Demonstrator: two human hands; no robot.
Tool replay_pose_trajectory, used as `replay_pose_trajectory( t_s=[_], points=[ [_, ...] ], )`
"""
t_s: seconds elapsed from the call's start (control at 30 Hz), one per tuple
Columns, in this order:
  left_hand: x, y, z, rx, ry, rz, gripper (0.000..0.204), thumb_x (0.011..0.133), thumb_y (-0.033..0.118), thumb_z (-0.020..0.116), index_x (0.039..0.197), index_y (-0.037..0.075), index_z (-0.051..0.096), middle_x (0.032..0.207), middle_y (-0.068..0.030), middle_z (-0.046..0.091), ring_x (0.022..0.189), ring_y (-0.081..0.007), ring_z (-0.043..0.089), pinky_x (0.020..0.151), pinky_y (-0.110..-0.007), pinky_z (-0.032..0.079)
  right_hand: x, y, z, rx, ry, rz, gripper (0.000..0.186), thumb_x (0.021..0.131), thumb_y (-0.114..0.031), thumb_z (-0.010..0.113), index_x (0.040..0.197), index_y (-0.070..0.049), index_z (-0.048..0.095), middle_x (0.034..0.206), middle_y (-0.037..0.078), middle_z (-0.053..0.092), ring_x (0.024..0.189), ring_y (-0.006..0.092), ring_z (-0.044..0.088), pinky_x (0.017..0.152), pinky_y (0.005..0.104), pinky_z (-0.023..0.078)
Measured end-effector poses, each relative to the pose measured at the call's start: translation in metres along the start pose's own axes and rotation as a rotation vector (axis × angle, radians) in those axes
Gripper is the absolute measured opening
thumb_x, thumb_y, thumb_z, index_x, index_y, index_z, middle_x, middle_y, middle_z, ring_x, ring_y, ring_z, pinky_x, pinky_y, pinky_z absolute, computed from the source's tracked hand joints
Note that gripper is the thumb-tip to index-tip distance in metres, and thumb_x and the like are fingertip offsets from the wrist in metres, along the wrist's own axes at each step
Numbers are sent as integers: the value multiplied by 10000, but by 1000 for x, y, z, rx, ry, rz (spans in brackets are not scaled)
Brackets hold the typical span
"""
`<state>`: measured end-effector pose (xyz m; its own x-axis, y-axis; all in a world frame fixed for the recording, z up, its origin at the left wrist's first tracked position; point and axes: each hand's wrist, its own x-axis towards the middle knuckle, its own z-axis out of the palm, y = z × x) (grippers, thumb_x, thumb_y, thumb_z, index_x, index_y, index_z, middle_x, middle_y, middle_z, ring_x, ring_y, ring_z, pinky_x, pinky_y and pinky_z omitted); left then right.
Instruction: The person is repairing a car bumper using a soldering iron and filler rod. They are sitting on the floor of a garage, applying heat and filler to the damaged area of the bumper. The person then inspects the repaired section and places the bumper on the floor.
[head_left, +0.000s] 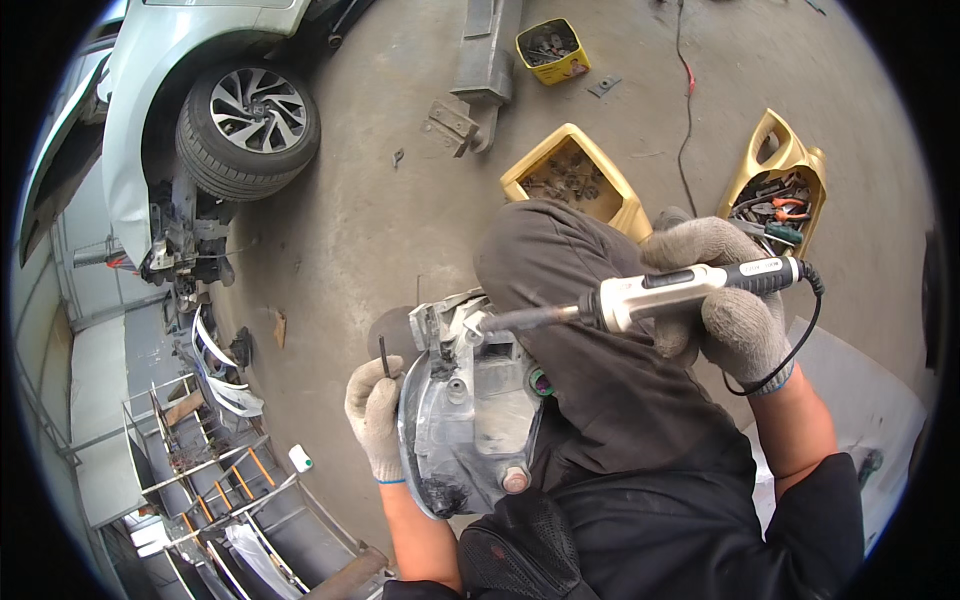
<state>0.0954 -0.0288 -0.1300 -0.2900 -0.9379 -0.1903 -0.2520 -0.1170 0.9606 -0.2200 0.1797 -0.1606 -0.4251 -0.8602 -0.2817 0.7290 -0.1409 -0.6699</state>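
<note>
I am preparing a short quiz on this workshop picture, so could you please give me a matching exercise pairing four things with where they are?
Things:
1. rotary tool
2. headlight housing
3. car wheel
4. small yellow tin

Places:
A. on the floor at the top, full of small parts
B. upper left, under the pale car body
C. in the gloved right hand
D. on the lap, steadied by the gloved left hand

Pairs: 1-C, 2-D, 3-B, 4-A
</note>
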Motion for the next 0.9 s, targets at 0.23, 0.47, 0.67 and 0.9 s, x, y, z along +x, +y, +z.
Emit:
replay_pose_trajectory(
  t_s=[0.23, 0.47, 0.67, 0.9],
  points=[
    [-18, 88, 1, 524, -220, 214, 283, 723, -77, 570, 965, -93, 717, 782, -96, 643, 629, -126, 553, 565, -264, 429, -10, -6, 2, -85, -106, 67, 574, 856, -268, 704, 1301, 59, 545, 925, 114, 726, 681, 116, 654, 558, 228, 520],
    [-21, 123, 36, 1021, -357, 390, 293, 729, -111, 593, 982, -47, 727, 757, -109, 651, 643, -173, 580, 616, -280, 456, -15, 6, 19, -106, -128, 83, 671, 953, -474, 625, 1315, 75, 493, 893, 118, 724, 657, 116, 675, 580, 231, 564],
    [-23, 121, 48, 1088, -361, 498, 270, 745, -105, 620, 981, -29, 724, 758, -121, 658, 623, -186, 583, 592, -290, 456, -21, 5, 20, -27, -152, 173, 701, 968, -484, 593, 1360, 83, 469, 930, 150, 727, 628, 120, 668, 576, 231, 553],
    [-17, 128, 52, 1214, -448, 580, 249, 748, -84, 668, 976, -5, 730, 762, -143, 669, 634, -263, 625, 600, -335, 486, -27, 0, 24, -53, -109, 207, 707, 982, -474, 550, 1368, 112, 465, 924, 159, 732, 619, 125, 668, 590, 221, 554]
  ],
)
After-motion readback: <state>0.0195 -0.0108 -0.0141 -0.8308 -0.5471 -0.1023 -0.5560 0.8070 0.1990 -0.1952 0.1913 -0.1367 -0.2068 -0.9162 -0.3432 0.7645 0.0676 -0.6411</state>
